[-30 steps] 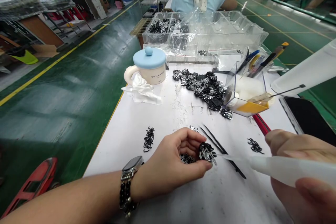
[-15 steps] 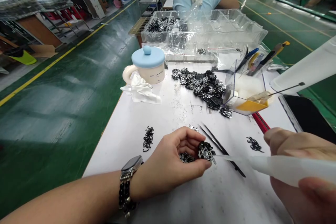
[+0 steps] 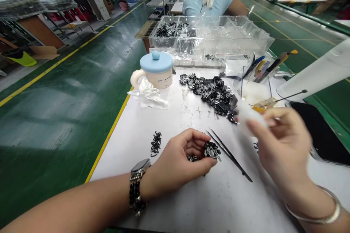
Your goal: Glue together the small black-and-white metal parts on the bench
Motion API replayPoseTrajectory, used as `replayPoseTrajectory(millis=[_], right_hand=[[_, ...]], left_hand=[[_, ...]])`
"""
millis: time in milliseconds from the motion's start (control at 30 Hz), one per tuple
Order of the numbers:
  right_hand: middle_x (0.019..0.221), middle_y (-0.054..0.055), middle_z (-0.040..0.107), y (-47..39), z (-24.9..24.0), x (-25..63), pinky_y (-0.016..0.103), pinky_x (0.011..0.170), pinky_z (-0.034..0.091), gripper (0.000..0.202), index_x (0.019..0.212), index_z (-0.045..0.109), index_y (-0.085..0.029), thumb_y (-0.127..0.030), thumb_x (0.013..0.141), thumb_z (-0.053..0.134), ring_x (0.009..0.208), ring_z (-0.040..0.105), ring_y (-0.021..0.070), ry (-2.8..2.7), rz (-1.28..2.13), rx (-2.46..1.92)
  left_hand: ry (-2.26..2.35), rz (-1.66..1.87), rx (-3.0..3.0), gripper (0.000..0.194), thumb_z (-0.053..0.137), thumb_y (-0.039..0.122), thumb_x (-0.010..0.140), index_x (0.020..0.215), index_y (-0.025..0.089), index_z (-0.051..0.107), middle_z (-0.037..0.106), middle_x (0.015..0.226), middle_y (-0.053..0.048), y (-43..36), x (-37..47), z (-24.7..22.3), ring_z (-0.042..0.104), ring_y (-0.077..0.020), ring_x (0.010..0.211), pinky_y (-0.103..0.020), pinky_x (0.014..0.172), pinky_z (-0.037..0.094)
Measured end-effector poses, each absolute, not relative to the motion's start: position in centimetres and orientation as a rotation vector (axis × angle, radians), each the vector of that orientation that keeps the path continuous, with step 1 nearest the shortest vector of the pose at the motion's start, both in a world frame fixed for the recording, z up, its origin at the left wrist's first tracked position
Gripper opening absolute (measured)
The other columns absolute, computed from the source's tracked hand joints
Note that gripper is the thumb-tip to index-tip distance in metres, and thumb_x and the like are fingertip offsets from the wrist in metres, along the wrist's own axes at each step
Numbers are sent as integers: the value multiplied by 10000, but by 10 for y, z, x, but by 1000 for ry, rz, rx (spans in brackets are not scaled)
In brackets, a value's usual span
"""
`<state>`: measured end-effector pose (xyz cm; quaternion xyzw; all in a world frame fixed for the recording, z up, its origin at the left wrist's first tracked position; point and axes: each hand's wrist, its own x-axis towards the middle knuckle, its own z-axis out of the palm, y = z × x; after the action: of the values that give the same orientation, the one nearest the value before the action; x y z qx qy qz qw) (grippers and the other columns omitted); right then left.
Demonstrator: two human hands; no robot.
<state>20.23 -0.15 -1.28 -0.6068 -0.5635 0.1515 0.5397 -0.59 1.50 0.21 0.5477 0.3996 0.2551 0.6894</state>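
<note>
My left hand (image 3: 177,162) rests over the white tabletop, closed on a small black part with metal prongs (image 3: 212,151) between thumb and fingers. Under its fingers lie more small metal pieces (image 3: 193,158), partly hidden. My right hand (image 3: 287,149) is closed around a whitish translucent squeeze bottle (image 3: 250,116), smeared by motion, beside the clear pen holder (image 3: 255,93). Black tweezers (image 3: 231,156) lie between the two hands. A large pile of black-and-metal parts (image 3: 213,93) is spread beyond them. One bunch of small black hook-like pieces (image 3: 155,143) sits left of my left hand.
A lidded mug (image 3: 157,71) and crumpled tissue (image 3: 147,94) stand at the back left. Behind are clear compartment trays (image 3: 224,43). To the right lie a dark phone (image 3: 319,127) and a white cylinder (image 3: 319,69). A person (image 3: 209,0) sits beyond the trays.
My right hand has lifted the bottle away from the held part, moving it back and left toward the pen holder. The bottle's tip no longer touches the part. My left hand barely shifted.
</note>
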Motion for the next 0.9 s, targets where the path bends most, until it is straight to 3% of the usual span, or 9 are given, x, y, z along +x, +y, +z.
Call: replayPoseTrajectory(millis=[100, 267, 367, 500, 700, 900], right_hand=[[798, -5, 470, 16, -23, 191, 294, 667, 436, 265, 842, 420, -231, -316, 768, 659, 730, 524, 144, -1483, 371, -1510], [806, 23, 564, 30, -33, 189, 313, 610, 438, 310, 941, 425, -217, -308, 756, 657, 685, 561, 182, -1664, 315, -1631], [916, 72, 549, 19, -21, 194, 370, 695, 433, 297, 1003, 429, -208, -311, 797, 616, 781, 531, 213, -1722, 208, -1628], [836, 27, 554, -6, -3, 195, 358, 725, 414, 23, 834, 537, -242, -230, 840, 556, 803, 502, 195, -2103, 394, -1492], [848, 36, 567, -16, -5, 184, 385, 731, 398, 85, 792, 580, -228, -151, 828, 569, 824, 478, 207, -2394, 646, -1509], [825, 33, 575, -14, -4, 190, 371, 740, 392, 94, 773, 596, -223, -190, 858, 574, 841, 479, 205, -2418, 678, -1520]], left_hand=[[912, 657, 1237, 361, 748, 232, 707, 1011, 155, 569, 593, 931, -33, 18, -7, 2, 583, -126, 862, -246, 786, 508], [955, 782, 1264, 349, 748, 229, 709, 999, 161, 568, 581, 910, -31, 22, -10, 3, 579, -142, 886, -266, 804, 502], [968, 829, 1244, 340, 748, 221, 704, 984, 166, 564, 584, 889, -25, 23, -11, 4, 578, -143, 864, -279, 802, 503], [959, 875, 1211, 346, 749, 218, 704, 984, 170, 551, 578, 861, -10, 23, -11, 4, 581, -133, 841, -272, 799, 499], [951, 886, 1164, 374, 757, 217, 696, 997, 168, 541, 564, 871, -4, 26, -11, 1, 569, -126, 851, -257, 794, 485], [960, 849, 1181, 343, 737, 193, 712, 994, 160, 544, 587, 889, -19, 25, -9, 2, 575, -133, 865, -260, 791, 483]])
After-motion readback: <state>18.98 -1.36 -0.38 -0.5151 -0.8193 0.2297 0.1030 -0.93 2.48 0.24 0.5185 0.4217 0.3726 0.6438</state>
